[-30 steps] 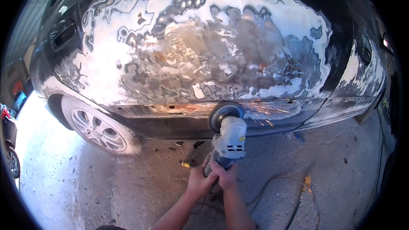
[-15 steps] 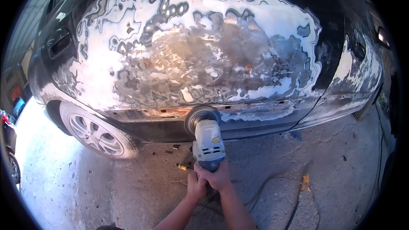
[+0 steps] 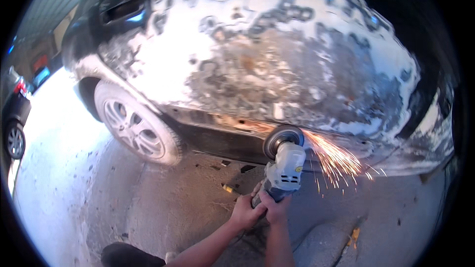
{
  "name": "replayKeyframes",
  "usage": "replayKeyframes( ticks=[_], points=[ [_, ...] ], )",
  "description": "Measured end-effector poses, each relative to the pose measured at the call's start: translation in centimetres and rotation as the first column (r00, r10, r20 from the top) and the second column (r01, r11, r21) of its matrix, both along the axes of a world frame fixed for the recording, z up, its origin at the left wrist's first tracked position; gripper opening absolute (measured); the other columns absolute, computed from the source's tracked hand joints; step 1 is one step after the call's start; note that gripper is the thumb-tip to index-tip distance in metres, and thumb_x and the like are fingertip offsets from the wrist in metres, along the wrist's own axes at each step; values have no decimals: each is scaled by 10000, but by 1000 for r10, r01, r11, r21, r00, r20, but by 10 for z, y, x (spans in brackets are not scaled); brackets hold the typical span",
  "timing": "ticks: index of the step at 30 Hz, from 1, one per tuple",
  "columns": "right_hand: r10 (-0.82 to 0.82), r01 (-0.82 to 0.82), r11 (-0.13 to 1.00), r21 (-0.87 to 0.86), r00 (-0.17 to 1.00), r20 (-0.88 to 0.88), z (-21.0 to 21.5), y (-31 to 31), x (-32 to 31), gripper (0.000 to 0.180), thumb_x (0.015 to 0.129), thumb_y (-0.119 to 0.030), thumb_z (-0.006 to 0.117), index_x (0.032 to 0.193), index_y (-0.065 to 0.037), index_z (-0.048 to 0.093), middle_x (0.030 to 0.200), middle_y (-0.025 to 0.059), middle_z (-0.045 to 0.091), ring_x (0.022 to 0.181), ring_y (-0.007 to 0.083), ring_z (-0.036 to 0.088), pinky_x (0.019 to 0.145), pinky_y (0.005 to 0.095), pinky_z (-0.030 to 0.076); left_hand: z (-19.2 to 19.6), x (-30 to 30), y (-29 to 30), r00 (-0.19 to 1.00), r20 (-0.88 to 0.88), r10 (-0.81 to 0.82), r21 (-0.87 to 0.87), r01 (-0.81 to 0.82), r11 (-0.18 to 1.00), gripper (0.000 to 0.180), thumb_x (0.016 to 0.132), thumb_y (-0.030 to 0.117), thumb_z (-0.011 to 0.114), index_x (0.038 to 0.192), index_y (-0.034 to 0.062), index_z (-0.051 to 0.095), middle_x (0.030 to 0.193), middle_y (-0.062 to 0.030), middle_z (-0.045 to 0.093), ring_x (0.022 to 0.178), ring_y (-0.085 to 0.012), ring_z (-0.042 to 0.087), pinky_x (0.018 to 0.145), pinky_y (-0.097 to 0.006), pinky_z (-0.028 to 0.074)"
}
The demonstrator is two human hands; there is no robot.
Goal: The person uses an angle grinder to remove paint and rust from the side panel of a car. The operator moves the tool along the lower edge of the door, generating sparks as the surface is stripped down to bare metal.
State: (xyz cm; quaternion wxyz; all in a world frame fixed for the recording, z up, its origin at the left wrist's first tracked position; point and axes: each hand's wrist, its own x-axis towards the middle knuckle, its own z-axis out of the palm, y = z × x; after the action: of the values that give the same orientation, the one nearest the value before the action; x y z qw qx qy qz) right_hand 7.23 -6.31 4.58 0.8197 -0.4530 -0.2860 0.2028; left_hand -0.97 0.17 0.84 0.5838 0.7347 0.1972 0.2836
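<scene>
Both my hands are closed round the handle of a grey-white angle grinder [image 3: 288, 164]. My left hand [image 3: 244, 212] wraps the rear of the handle, and my right hand [image 3: 275, 207] grips just ahead of it, close to the body. The grinder's round dark disc [image 3: 270, 144] touches the lower strip of a black car door [image 3: 217, 142]. A fan of orange sparks [image 3: 336, 160] sprays right and down from the contact. Higher up, the door panel [image 3: 297, 64] shows white filler, bare metal and brownish patches.
A dusty car wheel [image 3: 133, 126] stands to the left. On the concrete floor lie a yellow-tipped object [image 3: 228, 188], dark scraps [image 3: 247, 168] and a cable with a yellow connector [image 3: 354, 237]. Another dark car [image 3: 16, 118] is at the far left. My dark-clothed knee [image 3: 128, 255] shows below.
Sparks now fly from the disc where none showed before. The view has shifted, so the car and wheel sit further right. The grinder is tilted more to the right, still in both hands.
</scene>
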Motion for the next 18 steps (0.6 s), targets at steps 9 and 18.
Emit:
replayKeyframes(
  ticks=[9, 18],
  points=[
    [39, -39, 999, -12, 999, 35, 14, 34, -24, 244, 676, -4, 661, 906, -7, 582, 776, 62, 614, 672, 142, 600, 606, 290, 491, 0, -18, 21, 998, 61, -5, -158, 14, 987, 564, 773, 470, 576, 935, -69, 561, 808, -144, 628, 796, -180, 596, 689, -337, 477],
    [152, -91, 964, -249, 959, 238, 17, 55, -37, 288, 686, -10, 650, 960, -5, 561, 787, 69, 611, 649, 149, 598, 577, 277, 480, -6, -35, 31, 987, 97, 131, -290, -98, 952, 559, 766, 443, 573, 959, -82, 565, 832, -200, 634, 844, -238, 622, 729, -360, 470]
  ],
)
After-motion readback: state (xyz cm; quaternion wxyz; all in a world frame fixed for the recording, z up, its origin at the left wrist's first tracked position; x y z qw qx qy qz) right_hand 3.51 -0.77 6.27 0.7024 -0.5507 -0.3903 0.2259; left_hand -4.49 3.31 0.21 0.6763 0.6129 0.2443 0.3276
